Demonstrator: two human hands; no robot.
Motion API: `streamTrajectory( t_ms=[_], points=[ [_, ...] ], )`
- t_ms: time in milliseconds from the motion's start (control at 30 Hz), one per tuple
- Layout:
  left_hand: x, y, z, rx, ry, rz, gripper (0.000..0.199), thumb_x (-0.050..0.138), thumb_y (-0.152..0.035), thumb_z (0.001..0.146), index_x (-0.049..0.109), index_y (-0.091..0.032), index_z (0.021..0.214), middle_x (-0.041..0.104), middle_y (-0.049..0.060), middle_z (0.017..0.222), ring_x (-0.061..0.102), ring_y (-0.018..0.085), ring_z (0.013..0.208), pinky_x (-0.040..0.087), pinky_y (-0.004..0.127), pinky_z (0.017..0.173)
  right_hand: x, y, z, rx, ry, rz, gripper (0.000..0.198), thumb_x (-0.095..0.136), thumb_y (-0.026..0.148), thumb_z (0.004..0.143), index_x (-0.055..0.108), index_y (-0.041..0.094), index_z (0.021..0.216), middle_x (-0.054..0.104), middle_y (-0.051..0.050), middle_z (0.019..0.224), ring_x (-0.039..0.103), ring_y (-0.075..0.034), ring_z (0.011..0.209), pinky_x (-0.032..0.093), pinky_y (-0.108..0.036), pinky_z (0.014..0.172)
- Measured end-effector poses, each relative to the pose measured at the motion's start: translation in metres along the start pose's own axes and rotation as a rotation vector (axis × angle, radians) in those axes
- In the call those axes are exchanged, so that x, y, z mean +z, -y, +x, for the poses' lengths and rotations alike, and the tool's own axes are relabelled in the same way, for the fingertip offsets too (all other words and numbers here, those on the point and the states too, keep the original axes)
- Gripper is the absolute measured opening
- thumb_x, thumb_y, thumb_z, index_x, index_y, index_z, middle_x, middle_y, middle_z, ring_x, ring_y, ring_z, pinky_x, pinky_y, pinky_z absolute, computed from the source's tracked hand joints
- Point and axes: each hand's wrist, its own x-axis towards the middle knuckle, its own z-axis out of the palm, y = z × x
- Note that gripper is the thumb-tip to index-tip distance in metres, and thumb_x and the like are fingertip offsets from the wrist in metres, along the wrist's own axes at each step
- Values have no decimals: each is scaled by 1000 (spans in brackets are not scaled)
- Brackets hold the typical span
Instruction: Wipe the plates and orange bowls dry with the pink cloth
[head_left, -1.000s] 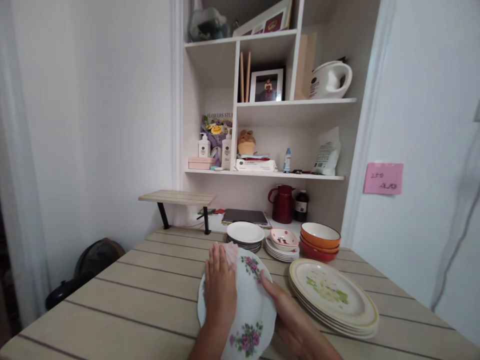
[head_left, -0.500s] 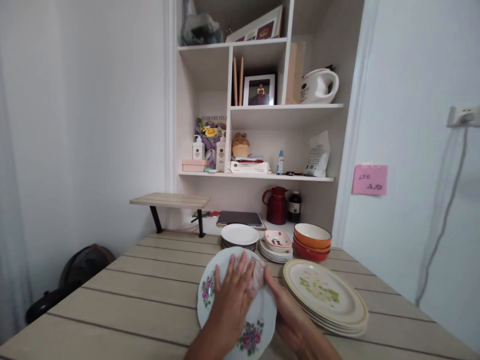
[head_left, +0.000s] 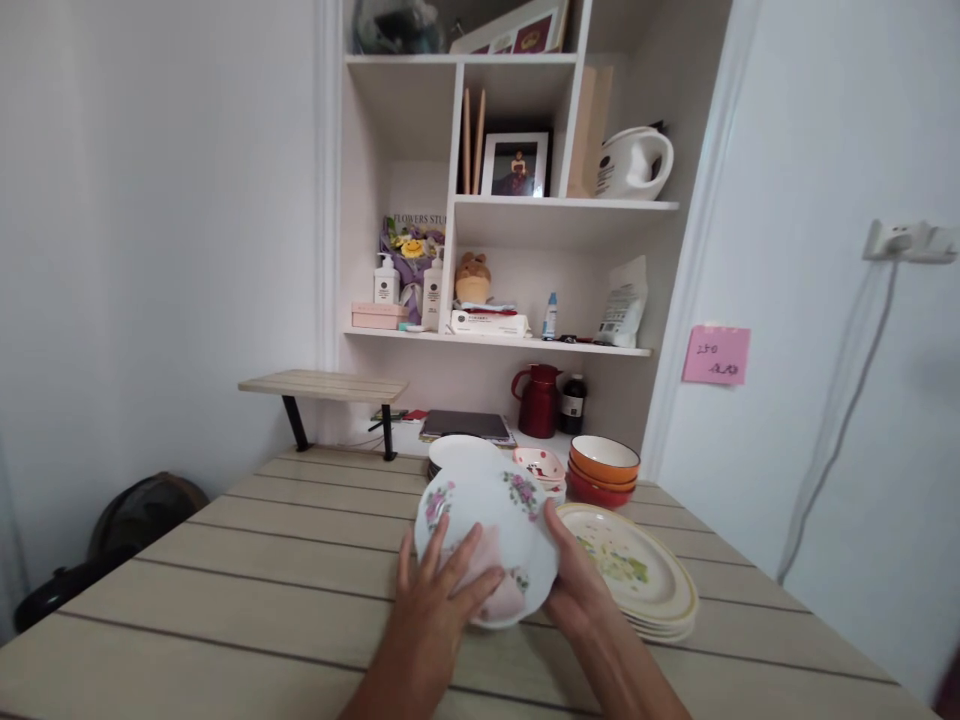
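A white plate [head_left: 480,495] with a scalloped rim and pink-and-green flowers is held tilted above the table. My right hand [head_left: 577,585] grips its right edge, thumb on the front face and the other fingers behind. My left hand [head_left: 442,600] lies over the plate's lower left with fingers spread. Under those fingers a thin pale pink cloth [head_left: 491,560] is pressed against the plate; part of it is covered by the hand. Just right of my right hand sits a stack of cream plates [head_left: 637,560] with yellow rims and a green floral print.
Behind the held plate stand a stack with a white top plate [head_left: 465,450], small pink-spotted dishes [head_left: 540,465] and orange and red bowls [head_left: 604,465]. Farther back are a red jug [head_left: 538,402] and a dark bottle [head_left: 573,405]. A small raised shelf [head_left: 322,385] stands at left.
The flowered plate has turned and shifted away from me, its flowers now in other positions. My left hand and the cloth have slid to its lower part. The camera view has shifted slightly.
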Motion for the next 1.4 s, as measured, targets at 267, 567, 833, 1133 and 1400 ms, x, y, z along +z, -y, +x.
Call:
streamTrajectory(
  t_ms=[267,567,833,1133,1400],
  points=[
    [-9,2,5,-107,-48,45,71,45,-3,89,33,-42,147,41,-2,153,32,26,143,19,65,113,-6,17,-4,-83,-31,56,54,60,52,87,61,17,128,73,-13,117,63,-30,118,41,-49,108],
    [2,-13,4,36,-64,0,63,47,-7,90,37,-31,147,39,-2,154,32,20,144,31,48,116,8,-6,-6,67,-21,1,51,59,52,88,67,9,116,77,-15,105,70,-28,106,47,-43,101],
    [-1,-24,37,-139,-55,-20,80,37,3,86,14,-31,154,31,0,158,22,22,148,23,56,118,16,-36,-10,155,138,-86,63,59,56,86,61,9,129,73,-16,115,66,-26,113,44,-39,104],
    [-10,-2,69,-455,-133,110,58,39,-18,96,27,-28,152,33,8,157,25,29,146,13,68,114,15,-36,-9,40,104,-125,60,66,53,83,63,13,127,73,-14,117,67,-27,111,42,-41,106],
    [1,19,47,-567,-59,216,51,37,-21,97,38,-18,147,38,16,153,32,29,144,18,64,114,12,-23,-1,-56,-165,31,56,68,47,83,60,14,129,78,-11,101,70,-28,106,46,-45,103]
  ],
)
